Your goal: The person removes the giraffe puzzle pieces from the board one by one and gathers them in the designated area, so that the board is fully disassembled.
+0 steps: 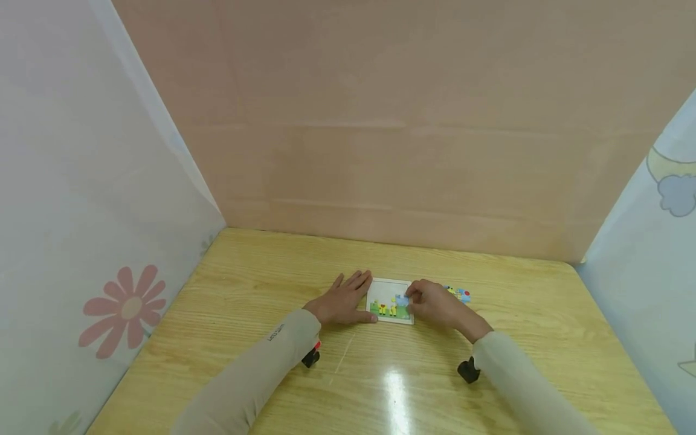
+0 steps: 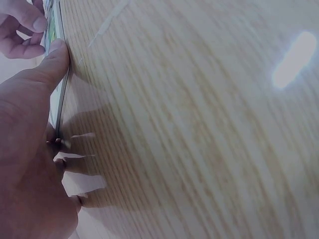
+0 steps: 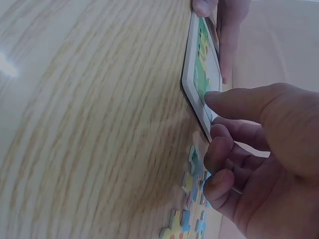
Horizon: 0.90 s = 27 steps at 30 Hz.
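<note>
A white-rimmed jigsaw tray (image 1: pixel 389 280) lies flat on the wooden table, with green, blue and yellow pieces along its lower and right parts. At the tray's left side rests my left hand (image 1: pixel 344 300), fingers spread straight; its thumb (image 2: pixel 59 54) lies on the rim at the near corner. My right hand (image 1: pixel 435 302) is at the right edge, its thumb (image 3: pixel 234 103) and index finger around a blue puzzle piece (image 1: pixel 402 300). In the right wrist view the other fingers curl inward, and the hand hides part of that edge.
Several loose puzzle pieces (image 1: pixel 461 294) lie on the table right of the tray, partly behind the right hand. A brown wall covering (image 1: pixel 380 151) rises behind the table (image 1: pixel 272 260); a flower-printed sheet (image 1: pixel 130 308) stands at left, another printed sheet (image 1: pixel 652 290) at right.
</note>
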Motion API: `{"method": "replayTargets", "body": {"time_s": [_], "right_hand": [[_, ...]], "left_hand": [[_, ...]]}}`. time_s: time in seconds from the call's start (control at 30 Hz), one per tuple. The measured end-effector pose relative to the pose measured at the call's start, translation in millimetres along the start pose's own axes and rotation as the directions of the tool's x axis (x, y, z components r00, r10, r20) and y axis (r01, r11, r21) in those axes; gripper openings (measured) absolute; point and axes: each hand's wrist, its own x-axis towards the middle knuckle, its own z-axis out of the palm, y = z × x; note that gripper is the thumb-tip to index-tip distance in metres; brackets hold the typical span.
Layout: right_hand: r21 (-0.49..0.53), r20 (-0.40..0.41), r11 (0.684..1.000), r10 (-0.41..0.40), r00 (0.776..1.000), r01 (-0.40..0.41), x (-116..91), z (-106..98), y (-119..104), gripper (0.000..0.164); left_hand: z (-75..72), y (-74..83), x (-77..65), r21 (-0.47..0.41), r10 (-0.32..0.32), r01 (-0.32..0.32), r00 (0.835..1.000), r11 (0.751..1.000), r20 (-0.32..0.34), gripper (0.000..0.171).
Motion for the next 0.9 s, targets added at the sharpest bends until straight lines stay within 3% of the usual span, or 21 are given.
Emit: {"method": "replayTargets", "body": {"time_s": [0.4, 0.57, 0.9], "right_hand": [[-0.041, 0.034, 0.999, 0.007, 0.999, -0.006, 7, -1, -3, 0.025], [-0.063, 0.057, 0.998, 0.024, 0.998, -0.021, 6, -15, -19, 0.026], [-0.031, 0.039, 0.999, 0.024, 0.999, -0.022, 12, -11, -16, 0.029]], "left_hand": [[-2.4, 3.2, -2.7, -0.008, -0.001, 0.001, 1.000, 1.000, 0.002, 0.102], [-10.3, 6.5, -5.7, -0.027, 0.000, -0.001, 1.000, 1.000, -0.012, 0.102], [-7.8, 3.7, -5.3, -0.025, 0.001, -0.002, 1.000, 1.000, -0.013, 0.103]]}}
